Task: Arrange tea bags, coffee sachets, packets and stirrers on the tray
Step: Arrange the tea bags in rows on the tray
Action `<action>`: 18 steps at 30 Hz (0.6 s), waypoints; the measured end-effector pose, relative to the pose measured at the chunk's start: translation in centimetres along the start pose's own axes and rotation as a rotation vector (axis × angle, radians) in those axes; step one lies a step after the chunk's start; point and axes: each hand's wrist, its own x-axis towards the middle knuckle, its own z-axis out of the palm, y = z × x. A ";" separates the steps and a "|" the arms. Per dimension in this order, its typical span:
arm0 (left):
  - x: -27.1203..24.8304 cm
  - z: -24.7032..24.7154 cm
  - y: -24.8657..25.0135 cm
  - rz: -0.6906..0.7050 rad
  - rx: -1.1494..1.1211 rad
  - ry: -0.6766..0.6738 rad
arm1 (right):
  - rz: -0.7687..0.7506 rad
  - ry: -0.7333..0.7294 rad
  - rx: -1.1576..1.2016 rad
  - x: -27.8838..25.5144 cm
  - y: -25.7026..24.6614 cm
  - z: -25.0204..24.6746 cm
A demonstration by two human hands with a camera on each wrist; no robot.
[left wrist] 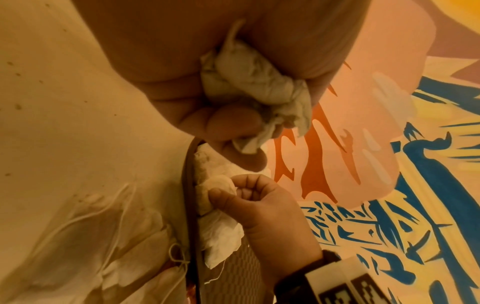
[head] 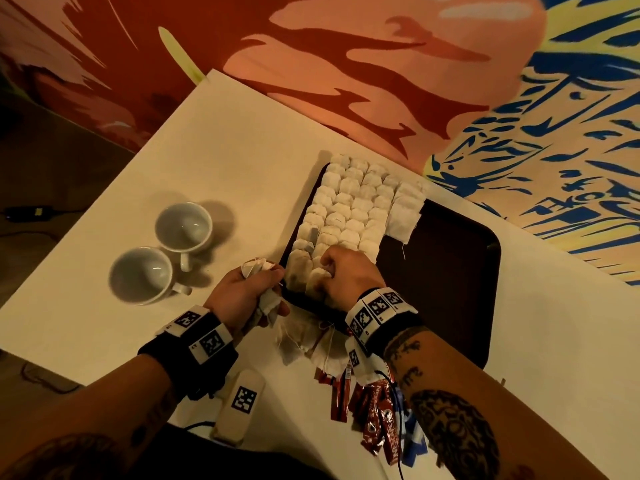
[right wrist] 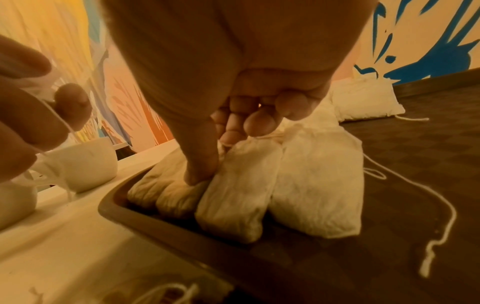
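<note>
Nearest the head camera lie the red coffee sachets (head: pixel 375 419), heaped on the table just off the near edge of the tray (head: pixel 446 271), with a loose pile of tea bags (head: pixel 311 341) between them and that edge; both heaps are still off the tray.

The left hand (head: pixel 247 292) hovers beside the tray's near-left corner, its fingers curled round a crumpled bunch of tea bags (left wrist: pixel 249 82); the right hand (head: pixel 346 275) is over the same corner, thumb and curled fingers pinching the tea bag being placed (right wrist: pixel 233 195) at its far end; the hands are close but not touching.

The tea bags look light, soft and easily creased, and probably tear if pulled by the string; a gentle pinch at the folded top, as now, seems the sound hold; loose strings (right wrist: pixel 439 205) trailing on the tray floor could snag.

The laid tea bags (head: pixel 349 202) fill the tray's left part in overlapping rows running from its near edge to its far edge; each bag's long axis follows that same line, and the pinched one lies parallel to its neighbours, touching them on both sides; the tray's right part is bare.

Two white cups (head: pixel 162 251) stand on the table well left of the tray.
</note>
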 end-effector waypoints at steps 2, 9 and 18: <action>-0.2 0.4 0.4 -0.019 -0.034 -0.011 | -0.010 0.015 0.009 -0.3 -0.1 -0.3; 0.2 1.9 0.8 -0.065 -0.236 -0.051 | -0.149 0.191 0.554 -3.8 -1.2 -2.6; -2.1 6.6 1.0 0.083 0.023 -0.126 | -0.159 0.138 0.736 -8.4 -1.2 -1.0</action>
